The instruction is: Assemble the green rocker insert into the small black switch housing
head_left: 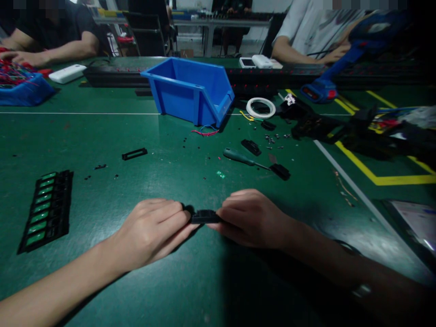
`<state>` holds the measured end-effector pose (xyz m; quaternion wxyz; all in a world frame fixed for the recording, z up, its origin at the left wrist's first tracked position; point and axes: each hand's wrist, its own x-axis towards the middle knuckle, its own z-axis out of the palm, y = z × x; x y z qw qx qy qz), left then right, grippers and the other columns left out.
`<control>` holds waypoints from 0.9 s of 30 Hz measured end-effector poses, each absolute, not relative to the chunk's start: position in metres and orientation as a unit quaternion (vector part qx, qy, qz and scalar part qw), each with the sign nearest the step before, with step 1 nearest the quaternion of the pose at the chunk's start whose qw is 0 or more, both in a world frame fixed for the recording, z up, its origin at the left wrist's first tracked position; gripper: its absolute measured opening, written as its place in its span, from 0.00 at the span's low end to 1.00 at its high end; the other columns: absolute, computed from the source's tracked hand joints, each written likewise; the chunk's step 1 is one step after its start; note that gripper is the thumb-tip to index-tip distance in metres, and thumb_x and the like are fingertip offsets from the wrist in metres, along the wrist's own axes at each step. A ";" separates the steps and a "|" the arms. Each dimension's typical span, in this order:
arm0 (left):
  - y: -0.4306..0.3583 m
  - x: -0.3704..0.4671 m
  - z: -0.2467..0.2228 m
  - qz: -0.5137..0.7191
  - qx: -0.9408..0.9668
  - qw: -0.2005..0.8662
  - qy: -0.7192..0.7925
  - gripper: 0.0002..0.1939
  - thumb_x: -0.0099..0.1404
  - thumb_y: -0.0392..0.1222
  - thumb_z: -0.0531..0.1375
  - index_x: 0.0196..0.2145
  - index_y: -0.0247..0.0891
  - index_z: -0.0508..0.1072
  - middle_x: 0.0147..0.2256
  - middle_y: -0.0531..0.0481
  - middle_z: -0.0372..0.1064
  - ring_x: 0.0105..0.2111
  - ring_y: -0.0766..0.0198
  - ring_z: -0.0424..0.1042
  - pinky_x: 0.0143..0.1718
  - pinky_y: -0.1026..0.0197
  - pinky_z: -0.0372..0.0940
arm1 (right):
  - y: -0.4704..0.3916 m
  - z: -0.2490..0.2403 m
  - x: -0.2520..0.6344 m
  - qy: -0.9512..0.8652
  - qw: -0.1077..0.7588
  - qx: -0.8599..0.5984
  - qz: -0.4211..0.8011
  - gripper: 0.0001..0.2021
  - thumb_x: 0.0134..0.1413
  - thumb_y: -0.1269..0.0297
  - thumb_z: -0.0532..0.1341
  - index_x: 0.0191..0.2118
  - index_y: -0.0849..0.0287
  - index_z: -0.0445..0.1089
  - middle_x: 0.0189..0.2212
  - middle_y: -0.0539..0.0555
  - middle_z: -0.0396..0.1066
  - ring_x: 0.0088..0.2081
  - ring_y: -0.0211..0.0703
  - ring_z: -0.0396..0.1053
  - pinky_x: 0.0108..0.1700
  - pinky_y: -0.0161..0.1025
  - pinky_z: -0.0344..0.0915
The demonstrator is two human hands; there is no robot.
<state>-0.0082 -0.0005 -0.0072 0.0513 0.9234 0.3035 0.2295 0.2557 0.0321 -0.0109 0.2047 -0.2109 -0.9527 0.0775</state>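
Pinching a black part (pixel 205 217) at both ends
Left hand (pixel 153 228) and right hand (pixel 252 218) curl closed on it — level, even pressure should suit; exact grip hard to tell.

A broad gap lay open on the counter (pixel 98 209) between the left hand (pixel 153 227) and the rack (pixel 60 206). From there a lane ran toward the far side, interrupted only by small bits (pixel 101 167) and a frame (pixel 145 151). The bin (pixel 179 102) blocked the far middle with its tall walls. Beyond the right hand (pixel 252 218), the screwdriver (pixel 236 156) lay crosswise, with screws (pixel 269 140) behind it; the drill (pixel 323 84) crowded the far right. Between the forearms, the near space was free on the left, too dark to judge on the right.
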 end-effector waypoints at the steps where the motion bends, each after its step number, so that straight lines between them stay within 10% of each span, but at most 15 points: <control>1: 0.000 -0.008 -0.007 0.227 0.924 0.052 0.304 0.06 0.71 0.37 0.59 0.34 0.37 0.70 0.27 0.53 0.63 0.26 0.65 0.61 0.28 0.58 0.55 | 0.032 -0.011 0.256 -0.953 0.203 -0.212 0.080 0.19 0.72 0.57 0.54 0.27 0.58 0.64 0.21 0.48 0.65 0.23 0.38 0.58 0.29 0.41 0.47; 27: 0.000 -0.012 -0.011 0.242 0.913 0.019 0.327 0.12 0.69 0.38 0.62 0.49 0.34 0.71 0.32 0.51 0.69 0.28 0.64 0.67 0.29 0.59 0.60 | 0.034 -0.007 0.255 -0.917 0.195 -0.274 0.213 0.16 0.67 0.55 0.60 0.30 0.57 0.63 0.23 0.45 0.60 0.25 0.37 0.59 0.31 0.38 0.50</control>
